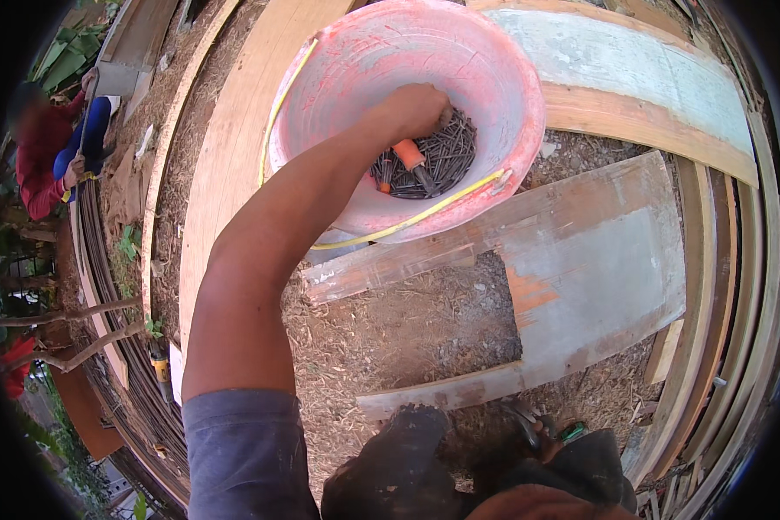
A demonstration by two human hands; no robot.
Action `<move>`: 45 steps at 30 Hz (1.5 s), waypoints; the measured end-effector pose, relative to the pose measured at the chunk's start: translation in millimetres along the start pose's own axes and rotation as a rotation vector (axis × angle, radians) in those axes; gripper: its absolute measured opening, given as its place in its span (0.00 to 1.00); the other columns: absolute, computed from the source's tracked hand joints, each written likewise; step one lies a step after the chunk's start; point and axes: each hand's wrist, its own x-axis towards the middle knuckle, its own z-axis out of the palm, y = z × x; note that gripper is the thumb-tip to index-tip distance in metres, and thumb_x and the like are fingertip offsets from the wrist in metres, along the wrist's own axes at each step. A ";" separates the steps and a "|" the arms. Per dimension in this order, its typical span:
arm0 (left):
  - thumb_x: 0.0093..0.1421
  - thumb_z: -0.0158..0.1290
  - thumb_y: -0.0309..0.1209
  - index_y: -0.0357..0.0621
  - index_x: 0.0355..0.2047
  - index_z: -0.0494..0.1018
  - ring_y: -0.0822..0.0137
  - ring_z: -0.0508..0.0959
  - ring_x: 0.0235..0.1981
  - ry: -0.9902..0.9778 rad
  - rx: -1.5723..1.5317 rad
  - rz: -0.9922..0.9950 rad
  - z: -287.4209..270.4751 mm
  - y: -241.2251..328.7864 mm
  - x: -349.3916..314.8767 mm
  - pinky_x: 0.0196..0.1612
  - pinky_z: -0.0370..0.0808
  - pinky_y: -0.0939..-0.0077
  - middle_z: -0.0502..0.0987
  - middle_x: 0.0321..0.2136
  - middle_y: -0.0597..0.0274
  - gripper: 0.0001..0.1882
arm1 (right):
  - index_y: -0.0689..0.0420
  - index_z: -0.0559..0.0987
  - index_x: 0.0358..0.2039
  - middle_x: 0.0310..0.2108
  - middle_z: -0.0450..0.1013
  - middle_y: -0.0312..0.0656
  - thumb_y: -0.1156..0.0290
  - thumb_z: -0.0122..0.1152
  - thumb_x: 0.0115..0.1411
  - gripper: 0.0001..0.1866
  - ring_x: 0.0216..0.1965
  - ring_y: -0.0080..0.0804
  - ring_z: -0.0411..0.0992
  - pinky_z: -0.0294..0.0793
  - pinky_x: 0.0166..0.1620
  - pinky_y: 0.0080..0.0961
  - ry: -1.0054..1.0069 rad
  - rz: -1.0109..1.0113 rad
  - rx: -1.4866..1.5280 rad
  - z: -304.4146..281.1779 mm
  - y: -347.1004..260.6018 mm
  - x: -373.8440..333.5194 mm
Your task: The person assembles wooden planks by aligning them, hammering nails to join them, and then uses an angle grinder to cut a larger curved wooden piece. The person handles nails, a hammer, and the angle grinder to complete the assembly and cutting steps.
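Observation:
My left hand [418, 110] reaches into a pink, scuffed plastic bucket [501, 82] with a thin yellow handle [407, 227]. Its fingers are curled down at the pile of loose grey nails [456, 154] on the bottom. What they hold, if anything, is hidden. Just below the hand, a tool with an orange handle [408, 154] and a dark end lies on the nails; its kind is unclear. A second, smaller orange piece [386, 185] shows beside it. I do not see my right hand; only a blurred skin-toned patch shows at the lower edge.
Under and beside the bucket lie a wide plank [234, 139], a pale-coated board [633, 65] and a cut grey-faced panel [602, 286]. Long boards [711, 329] are stacked at right. Another person [48, 160] in a red top is at the far left, near thin rods [117, 286].

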 end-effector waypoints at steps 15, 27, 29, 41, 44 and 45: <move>0.51 0.57 0.29 0.43 0.25 0.82 0.55 0.83 0.33 0.032 0.485 0.369 30.6 -10.7 -6.8 0.39 0.80 0.63 0.82 0.30 0.53 0.05 | 0.49 0.83 0.33 0.25 0.77 0.43 0.55 0.65 0.54 0.13 0.29 0.41 0.77 0.75 0.34 0.37 0.018 0.026 0.024 8.8 -10.2 0.2; 0.48 0.57 0.27 0.38 0.35 0.76 0.55 0.82 0.33 0.389 0.238 -0.141 -41.9 5.0 -51.9 0.36 0.77 0.60 0.79 0.29 0.51 0.12 | 0.47 0.84 0.32 0.26 0.77 0.46 0.54 0.63 0.53 0.12 0.29 0.47 0.78 0.76 0.35 0.41 0.272 -0.056 0.036 45.8 -10.5 1.2; 0.49 0.55 0.25 0.36 0.36 0.76 0.57 0.81 0.28 0.568 0.062 -0.240 -75.2 22.0 -57.3 0.34 0.77 0.62 0.79 0.27 0.52 0.12 | 0.47 0.84 0.31 0.26 0.77 0.46 0.54 0.63 0.53 0.12 0.30 0.48 0.78 0.76 0.35 0.41 0.794 -0.206 -0.079 71.4 -9.0 15.2; 0.58 0.58 0.28 0.39 0.35 0.78 0.77 0.75 0.30 0.234 -0.849 0.024 -54.9 228.1 -79.2 0.38 0.72 0.78 0.78 0.27 0.67 0.07 | 0.47 0.85 0.36 0.26 0.80 0.46 0.49 0.66 0.52 0.17 0.30 0.50 0.79 0.78 0.39 0.45 0.098 -0.288 -0.333 -17.4 -52.4 -23.7; 0.56 0.58 0.27 0.36 0.32 0.79 0.76 0.74 0.25 0.181 -0.953 -0.124 -7.7 243.4 -60.9 0.33 0.71 0.79 0.78 0.23 0.65 0.06 | 0.48 0.85 0.34 0.25 0.79 0.47 0.49 0.67 0.51 0.17 0.29 0.50 0.79 0.79 0.38 0.44 0.078 -0.123 -0.224 -7.4 -53.0 -17.9; 0.56 0.58 0.27 0.36 0.31 0.79 0.76 0.74 0.25 0.158 -0.993 -0.177 6.2 245.5 -55.6 0.32 0.71 0.79 0.78 0.23 0.65 0.06 | 0.48 0.85 0.33 0.25 0.79 0.47 0.49 0.67 0.51 0.18 0.28 0.50 0.79 0.79 0.38 0.44 0.113 -0.106 -0.199 -6.1 -55.4 -17.7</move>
